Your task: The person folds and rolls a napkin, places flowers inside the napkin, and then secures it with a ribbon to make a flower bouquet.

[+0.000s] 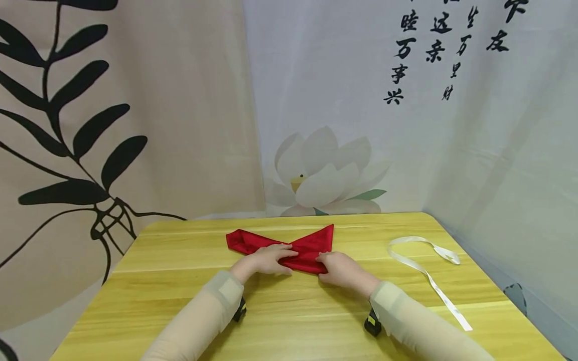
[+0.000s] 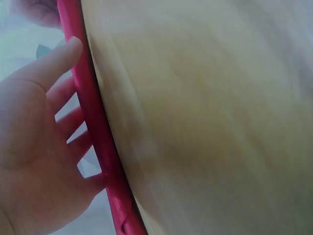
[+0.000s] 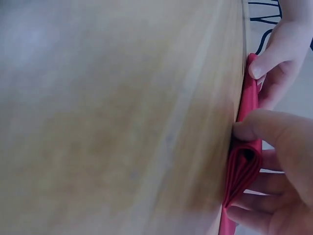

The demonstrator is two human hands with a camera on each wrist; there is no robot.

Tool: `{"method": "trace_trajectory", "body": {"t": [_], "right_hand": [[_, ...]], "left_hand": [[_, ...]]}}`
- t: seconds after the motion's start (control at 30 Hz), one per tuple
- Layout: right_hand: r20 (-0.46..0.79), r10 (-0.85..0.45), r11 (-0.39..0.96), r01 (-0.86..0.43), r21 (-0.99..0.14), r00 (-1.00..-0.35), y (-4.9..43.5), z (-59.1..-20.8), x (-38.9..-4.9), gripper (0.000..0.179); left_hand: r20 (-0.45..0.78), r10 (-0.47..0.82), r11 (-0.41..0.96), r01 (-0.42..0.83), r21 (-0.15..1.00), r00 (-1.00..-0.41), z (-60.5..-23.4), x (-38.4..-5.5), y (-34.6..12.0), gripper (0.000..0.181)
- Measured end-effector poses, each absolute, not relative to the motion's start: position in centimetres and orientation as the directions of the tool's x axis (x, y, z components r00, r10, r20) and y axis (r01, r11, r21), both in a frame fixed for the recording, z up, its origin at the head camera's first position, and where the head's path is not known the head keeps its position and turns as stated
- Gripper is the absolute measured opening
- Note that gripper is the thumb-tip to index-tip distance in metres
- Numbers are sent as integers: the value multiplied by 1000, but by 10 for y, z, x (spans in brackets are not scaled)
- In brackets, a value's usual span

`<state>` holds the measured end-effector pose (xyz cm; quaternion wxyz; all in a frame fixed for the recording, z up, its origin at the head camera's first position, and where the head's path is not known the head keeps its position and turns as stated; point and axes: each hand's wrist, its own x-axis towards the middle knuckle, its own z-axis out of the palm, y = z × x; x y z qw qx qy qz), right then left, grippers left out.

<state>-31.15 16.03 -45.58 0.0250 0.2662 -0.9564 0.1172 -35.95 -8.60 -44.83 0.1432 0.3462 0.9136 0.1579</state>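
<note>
A folded strip of red cloth lies across the far half of the table, its ends flared and its middle narrowed. Outstretched fingers of my left hand rest over the middle of the cloth, and the thumb touches its near edge. At the right part of the cloth, my right hand pinches the near edge between thumb and fingers. Rolled layers of the cloth show at its end in the right wrist view, beside the right hand's fingers. The underside of the left fingers is partly hidden behind the cloth.
To the right, a white ribbon lies in a loose curve on the wooden table. Behind the table hangs a pale curtain with plant, lotus and writing prints. Dark wrist-worn devices show under both sleeves.
</note>
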Motion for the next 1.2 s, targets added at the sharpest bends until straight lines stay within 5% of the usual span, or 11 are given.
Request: {"method": "trace_trajectory", "body": {"t": [0.37, 0.7, 1.2], "right_hand": [[167, -566, 796, -588, -142, -807, 160, -455, -314, 26], [166, -556, 783, -581, -223, -814, 161, -453, -312, 21], [125, -545, 772, -554, -311, -829, 169, -450, -314, 15]], "left_hand": [[-87, 639, 753, 598, 274, -765, -451, -354, -77, 55], [-18, 568, 808, 553, 201, -823, -450, -350, -72, 45], [105, 505, 819, 514, 253, -857, -452, -353, -92, 21]]}}
